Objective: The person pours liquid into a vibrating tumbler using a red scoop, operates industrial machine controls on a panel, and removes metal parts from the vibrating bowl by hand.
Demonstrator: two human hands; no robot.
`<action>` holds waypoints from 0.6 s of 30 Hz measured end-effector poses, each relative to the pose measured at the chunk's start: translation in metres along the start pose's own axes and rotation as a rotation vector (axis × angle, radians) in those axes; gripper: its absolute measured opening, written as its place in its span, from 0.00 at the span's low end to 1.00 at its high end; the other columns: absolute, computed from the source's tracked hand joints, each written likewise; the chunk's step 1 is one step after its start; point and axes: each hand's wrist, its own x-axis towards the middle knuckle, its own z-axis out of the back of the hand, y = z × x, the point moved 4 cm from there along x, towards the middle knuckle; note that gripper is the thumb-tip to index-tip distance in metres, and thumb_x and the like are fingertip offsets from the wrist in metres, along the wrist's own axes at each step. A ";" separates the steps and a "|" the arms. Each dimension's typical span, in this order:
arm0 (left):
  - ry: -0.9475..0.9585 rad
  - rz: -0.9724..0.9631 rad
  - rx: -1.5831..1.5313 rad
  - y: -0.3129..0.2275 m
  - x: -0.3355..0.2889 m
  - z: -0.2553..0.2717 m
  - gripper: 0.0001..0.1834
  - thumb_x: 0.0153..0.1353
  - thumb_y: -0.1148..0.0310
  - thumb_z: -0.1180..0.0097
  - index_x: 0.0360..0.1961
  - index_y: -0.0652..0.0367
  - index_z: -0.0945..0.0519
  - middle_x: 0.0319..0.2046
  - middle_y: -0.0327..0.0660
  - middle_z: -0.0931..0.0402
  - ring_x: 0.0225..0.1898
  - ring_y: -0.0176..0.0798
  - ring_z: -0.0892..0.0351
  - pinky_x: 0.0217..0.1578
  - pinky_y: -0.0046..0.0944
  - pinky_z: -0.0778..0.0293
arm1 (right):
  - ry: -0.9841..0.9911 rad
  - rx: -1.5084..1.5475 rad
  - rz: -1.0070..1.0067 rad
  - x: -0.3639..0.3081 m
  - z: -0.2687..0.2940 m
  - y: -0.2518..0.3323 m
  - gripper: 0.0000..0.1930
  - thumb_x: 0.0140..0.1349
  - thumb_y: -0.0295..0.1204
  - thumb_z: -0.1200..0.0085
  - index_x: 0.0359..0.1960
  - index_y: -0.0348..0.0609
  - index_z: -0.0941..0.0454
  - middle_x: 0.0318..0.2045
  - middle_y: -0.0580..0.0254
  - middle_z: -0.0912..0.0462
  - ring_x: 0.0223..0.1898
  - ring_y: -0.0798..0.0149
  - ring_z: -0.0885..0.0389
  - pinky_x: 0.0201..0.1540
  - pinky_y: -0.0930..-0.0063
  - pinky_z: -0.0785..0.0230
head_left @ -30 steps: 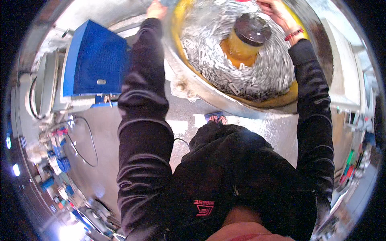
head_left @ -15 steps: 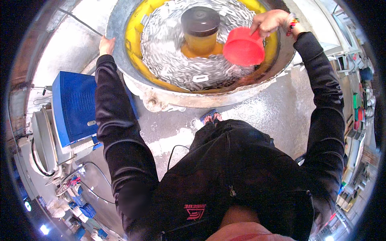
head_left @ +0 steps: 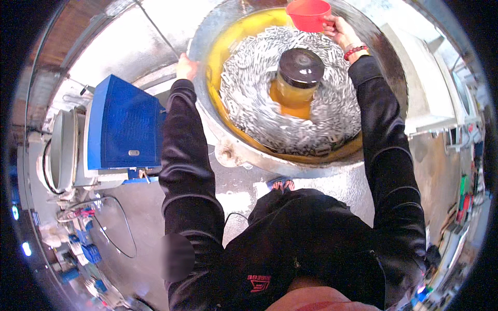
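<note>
A round tub (head_left: 212, 116) with a grey outer rim and a yellow lining stands in front of me. Many small silvery metal pieces (head_left: 249, 111) lie in it, blurred as if moving, around a yellow central post with a dark cap (head_left: 301, 67). My right hand (head_left: 340, 32) is closed on the handle of a red plastic scoop (head_left: 311, 16), held above the tub's far side. What the scoop contains cannot be made out. At the tub's left edge, my left hand (head_left: 187, 67) is closed on the rim, its fingers partly hidden and blurred.
A blue metal box (head_left: 124, 127) stands left of the tub, beside a grey-white machine (head_left: 62, 150). A dark cable (head_left: 135, 233) loops across the floor. A pale ledge (head_left: 425, 88) runs along the right. My feet (head_left: 282, 185) are just below the tub's near edge.
My right hand has carried the red scoop up and away, from low over the metal pieces to the tub's far side. My left hand stays at the rim. The whole view has shifted.
</note>
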 end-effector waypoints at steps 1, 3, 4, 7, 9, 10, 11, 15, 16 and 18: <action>-0.015 0.020 0.007 -0.002 -0.004 0.003 0.25 0.39 0.65 0.41 0.38 0.67 0.33 0.35 0.55 0.29 0.39 0.52 0.29 0.38 0.42 0.34 | -0.057 -0.022 0.012 0.001 -0.015 -0.010 0.03 0.49 0.23 0.55 0.24 0.37 0.36 0.15 0.62 0.36 0.10 0.77 0.49 0.10 0.86 0.57; 0.017 0.055 0.121 -0.009 -0.007 0.007 0.25 0.40 0.64 0.42 0.39 0.67 0.34 0.36 0.55 0.30 0.41 0.52 0.30 0.40 0.42 0.35 | -0.017 0.086 -0.038 0.015 -0.031 -0.019 0.04 0.48 0.21 0.55 0.24 0.37 0.37 0.15 0.61 0.36 0.10 0.76 0.49 0.10 0.86 0.57; 0.019 0.071 0.129 -0.011 -0.009 0.008 0.25 0.40 0.64 0.42 0.39 0.67 0.34 0.36 0.55 0.30 0.41 0.52 0.30 0.40 0.42 0.35 | 0.007 0.136 -0.044 0.021 -0.033 -0.022 0.05 0.47 0.20 0.55 0.24 0.37 0.38 0.15 0.60 0.36 0.10 0.76 0.49 0.10 0.85 0.57; 0.033 0.058 0.090 -0.030 -0.011 0.002 0.25 0.41 0.63 0.43 0.39 0.66 0.34 0.36 0.56 0.30 0.42 0.52 0.31 0.42 0.42 0.36 | 0.054 0.280 0.008 0.053 -0.002 -0.020 0.06 0.46 0.20 0.55 0.26 0.35 0.39 0.18 0.54 0.34 0.09 0.74 0.48 0.12 0.85 0.54; 0.017 0.028 0.152 -0.027 -0.015 0.007 0.25 0.41 0.63 0.44 0.39 0.66 0.34 0.36 0.55 0.30 0.42 0.52 0.32 0.43 0.43 0.36 | 0.020 0.327 -0.018 0.046 -0.012 -0.030 0.05 0.48 0.21 0.57 0.25 0.36 0.40 0.17 0.53 0.35 0.09 0.76 0.50 0.12 0.85 0.56; 0.024 0.044 0.159 -0.020 -0.014 0.006 0.25 0.41 0.63 0.44 0.39 0.66 0.34 0.36 0.55 0.30 0.42 0.52 0.32 0.43 0.43 0.36 | 0.223 0.389 -0.085 0.041 -0.022 -0.033 0.08 0.48 0.23 0.56 0.31 0.33 0.35 0.22 0.50 0.31 0.12 0.70 0.39 0.16 0.80 0.44; -0.019 0.015 0.151 -0.017 -0.013 0.006 0.26 0.41 0.62 0.44 0.40 0.66 0.34 0.36 0.55 0.30 0.42 0.53 0.32 0.42 0.43 0.36 | 0.306 0.231 -0.004 0.033 -0.024 -0.034 0.04 0.46 0.26 0.56 0.17 0.43 0.33 0.10 0.69 0.35 0.08 0.70 0.43 0.12 0.79 0.48; -0.004 -0.034 0.166 -0.016 -0.003 0.002 0.26 0.41 0.62 0.44 0.39 0.68 0.34 0.36 0.56 0.30 0.42 0.53 0.32 0.42 0.42 0.36 | 0.104 0.330 0.087 0.014 -0.034 -0.025 0.05 0.47 0.25 0.57 0.16 0.44 0.37 0.10 0.69 0.40 0.08 0.74 0.48 0.10 0.83 0.56; -0.014 -0.016 0.150 -0.013 -0.003 0.001 0.25 0.41 0.62 0.44 0.38 0.68 0.34 0.36 0.57 0.30 0.41 0.52 0.31 0.42 0.42 0.36 | 0.090 0.333 0.086 0.011 -0.033 -0.026 0.05 0.47 0.25 0.57 0.16 0.44 0.37 0.10 0.69 0.40 0.08 0.74 0.48 0.10 0.83 0.56; 0.017 -0.031 0.129 -0.008 0.000 0.001 0.25 0.40 0.63 0.45 0.38 0.67 0.34 0.35 0.57 0.30 0.41 0.52 0.31 0.42 0.42 0.35 | 0.069 0.345 0.085 0.004 -0.027 -0.028 0.05 0.48 0.25 0.58 0.17 0.43 0.37 0.10 0.68 0.40 0.08 0.73 0.47 0.11 0.84 0.54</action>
